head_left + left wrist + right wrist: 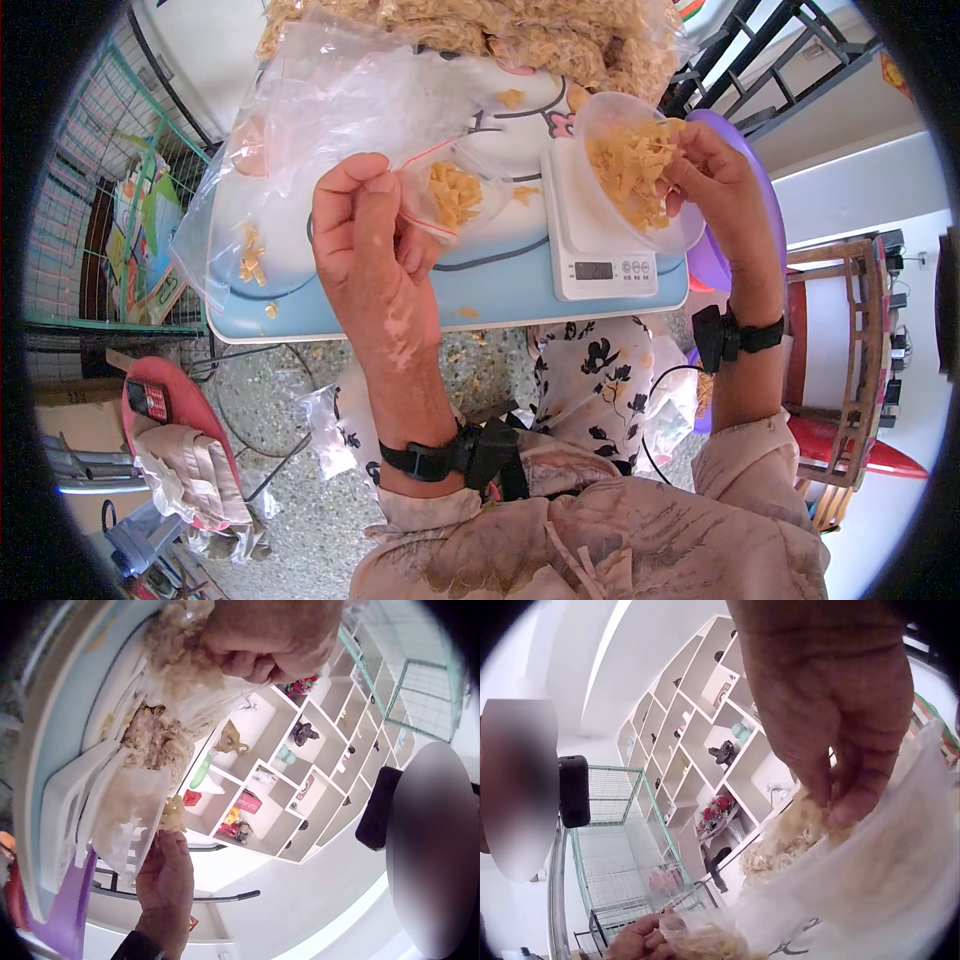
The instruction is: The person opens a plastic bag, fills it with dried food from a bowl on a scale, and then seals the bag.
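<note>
My left hand (375, 240): fingers and thumb pinching the zip bag (488, 208) by its edge, flakes inside.
My right hand (718, 180): fingertips pinching yellowish flakes (632, 165) at the bowl.
Bowl (608, 112): on the white scale (605, 284), on the desk (500, 292).
Handling: flakes look brittle; light pinch, bag mouth wide.

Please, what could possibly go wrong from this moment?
The right hand may drop some yellowish pieces outside the small bag; a few already lie on the table. The bowl reaches past the scale's edge, so a knock could tip it. The bag, pinched by the left hand, might sag and spill.
</note>
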### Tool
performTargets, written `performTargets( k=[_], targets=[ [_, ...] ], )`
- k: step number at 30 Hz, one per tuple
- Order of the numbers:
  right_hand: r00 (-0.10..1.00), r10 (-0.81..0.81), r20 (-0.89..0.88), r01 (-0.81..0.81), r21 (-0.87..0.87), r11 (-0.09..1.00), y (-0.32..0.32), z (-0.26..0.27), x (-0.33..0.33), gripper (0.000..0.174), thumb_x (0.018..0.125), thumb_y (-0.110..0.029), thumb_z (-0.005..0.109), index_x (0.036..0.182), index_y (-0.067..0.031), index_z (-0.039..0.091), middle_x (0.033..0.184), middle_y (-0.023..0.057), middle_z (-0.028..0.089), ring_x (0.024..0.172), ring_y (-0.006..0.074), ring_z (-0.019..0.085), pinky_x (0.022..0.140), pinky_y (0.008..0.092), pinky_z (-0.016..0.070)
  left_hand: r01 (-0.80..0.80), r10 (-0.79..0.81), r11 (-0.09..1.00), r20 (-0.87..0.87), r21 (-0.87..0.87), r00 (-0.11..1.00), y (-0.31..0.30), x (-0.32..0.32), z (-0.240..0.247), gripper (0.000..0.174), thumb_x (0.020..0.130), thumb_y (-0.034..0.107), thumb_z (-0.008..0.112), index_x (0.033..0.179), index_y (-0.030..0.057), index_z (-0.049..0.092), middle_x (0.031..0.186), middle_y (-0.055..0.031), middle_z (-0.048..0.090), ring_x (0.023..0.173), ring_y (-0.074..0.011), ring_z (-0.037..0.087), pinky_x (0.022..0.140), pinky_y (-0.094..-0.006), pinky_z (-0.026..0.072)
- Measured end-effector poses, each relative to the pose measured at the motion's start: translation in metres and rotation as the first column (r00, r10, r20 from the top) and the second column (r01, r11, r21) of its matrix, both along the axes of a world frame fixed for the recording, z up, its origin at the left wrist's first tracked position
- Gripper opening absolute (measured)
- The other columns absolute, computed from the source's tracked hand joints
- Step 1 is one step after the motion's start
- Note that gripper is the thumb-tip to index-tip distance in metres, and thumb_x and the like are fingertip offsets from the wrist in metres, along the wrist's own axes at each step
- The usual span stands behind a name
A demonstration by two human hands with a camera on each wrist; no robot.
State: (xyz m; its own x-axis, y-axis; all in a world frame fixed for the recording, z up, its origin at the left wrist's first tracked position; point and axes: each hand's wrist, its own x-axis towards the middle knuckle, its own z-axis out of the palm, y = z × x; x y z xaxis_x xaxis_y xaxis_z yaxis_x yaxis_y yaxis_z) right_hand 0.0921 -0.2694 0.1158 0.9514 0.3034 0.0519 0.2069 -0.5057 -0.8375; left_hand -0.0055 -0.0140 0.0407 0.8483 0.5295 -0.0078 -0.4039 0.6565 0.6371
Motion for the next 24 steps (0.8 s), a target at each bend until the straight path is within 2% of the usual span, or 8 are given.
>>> performTargets(
  k=[4,6,10,12,15,19,22,24],
  targets=[
    [0.999,-0.005,-0.044,0.001,-0.09,0.996,-0.005,-0.007,0.002,0.018,0.091,-0.012,0.057,0.105,-0.001,0.054,0.082,0.0074,0.066,0.064,0.0112,0.063,0.052,0.025,0.0505,-0.002,0.002,1.0,-0.002,0.014,1.0,0.0,0.001,-0.002,0.01,0.092,0.012,0.059,0.101,0.007,0.057,0.067,0.0052,0.043,0.051,-0.0022,0.03,0.044,-0.0191,0.0216],
    [1.0,-0.026,0.016,0.028,-0.16,0.987,-0.001,-0.008,-0.001,0.029,0.092,-0.012,0.057,0.12,-0.0039,0.052,0.102,0.0104,0.065,0.068,0.012,0.064,0.054,0.0261,0.0515,-0.008,0.008,1.0,-0.015,0.014,1.0,-0.001,0.001,0.0,0.01,0.092,0.012,0.059,0.101,0.007,0.057,0.067,0.0051,0.043,0.05,-0.0023,0.03,0.044,-0.0191,0.0215],
    [1.0,-0.003,0.013,0.007,-0.281,0.96,0.007,-0.003,-0.008,0.04,0.09,-0.012,0.058,0.13,-0.0113,0.049,0.116,0.009,0.062,0.075,0.0139,0.064,0.058,0.0271,0.0525,-0.006,0.007,1.0,-0.031,0.024,0.999,-0.002,0.001,0.001,0.011,0.092,0.012,0.058,0.102,0.007,0.057,0.068,0.0049,0.043,0.05,-0.0023,0.03,0.044,-0.019,0.0213],
    [0.989,0.144,0.008,-0.137,-0.273,0.952,0.006,-0.004,-0.009,0.042,0.088,-0.01,0.059,0.129,-0.0153,0.052,0.118,0.0081,0.061,0.08,0.0147,0.064,0.064,0.0284,0.0527,-0.006,0.007,1.0,-0.03,0.027,1.0,-0.002,0.001,0.001,0.011,0.092,0.012,0.059,0.102,0.007,0.057,0.068,0.0049,0.043,0.05,-0.0022,0.03,0.044,-0.019,0.0212],
    [0.944,0.309,0.111,-0.241,-0.406,0.882,-0.003,-0.016,-0.001,0.035,0.089,-0.003,0.057,0.123,-0.0099,0.057,0.107,0.0035,0.056,0.071,0.0064,0.057,0.058,0.0192,0.0454,0.0,0.0,0.999,-0.021,0.033,1.0,-0.002,0.001,0.0,0.011,0.092,0.012,0.059,0.102,0.0072,0.057,0.068,0.005,0.043,0.051,-0.0021,0.03,0.044,-0.0189,0.0211],
    [0.95,0.287,0.122,-0.238,-0.312,0.92,0.002,-0.019,0.001,0.025,0.09,-0.005,0.057,0.115,-0.0075,0.061,0.098,0.0022,0.058,0.069,0.006,0.056,0.059,0.0191,0.0449,0.0,0.0,0.999,-0.02,0.033,1.0,-0.002,0.001,0.002,0.011,0.092,0.013,0.059,0.102,0.0075,0.057,0.068,0.0053,0.043,0.051,-0.002,0.03,0.044,-0.0186,0.0209],
    [0.992,0.104,0.067,-0.069,-0.399,0.914,0.009,-0.005,-0.007,0.024,0.088,-0.013,0.06,0.11,-0.0052,0.059,0.084,0.0066,0.063,0.066,0.012,0.059,0.061,0.0275,0.049,-0.012,0.013,1.0,-0.033,0.023,0.999,-0.002,0.001,0.0,0.011,0.092,0.013,0.059,0.101,0.0075,0.057,0.069,0.0055,0.043,0.052,-0.0019,0.03,0.044,-0.0185,0.0211],
    [0.998,0.017,0.056,-0.004,-0.234,0.972,0.008,-0.005,-0.006,0.021,0.088,-0.014,0.06,0.107,-0.0061,0.059,0.075,0.0043,0.06,0.059,0.0102,0.055,0.056,0.0261,0.0459,-0.009,0.01,1.0,-0.03,0.028,1.0,-0.001,0.001,-0.001,0.011,0.092,0.013,0.059,0.101,0.0074,0.057,0.069,0.0055,0.043,0.052,-0.0019,0.029,0.044,-0.0184,0.0212]
  ],
)
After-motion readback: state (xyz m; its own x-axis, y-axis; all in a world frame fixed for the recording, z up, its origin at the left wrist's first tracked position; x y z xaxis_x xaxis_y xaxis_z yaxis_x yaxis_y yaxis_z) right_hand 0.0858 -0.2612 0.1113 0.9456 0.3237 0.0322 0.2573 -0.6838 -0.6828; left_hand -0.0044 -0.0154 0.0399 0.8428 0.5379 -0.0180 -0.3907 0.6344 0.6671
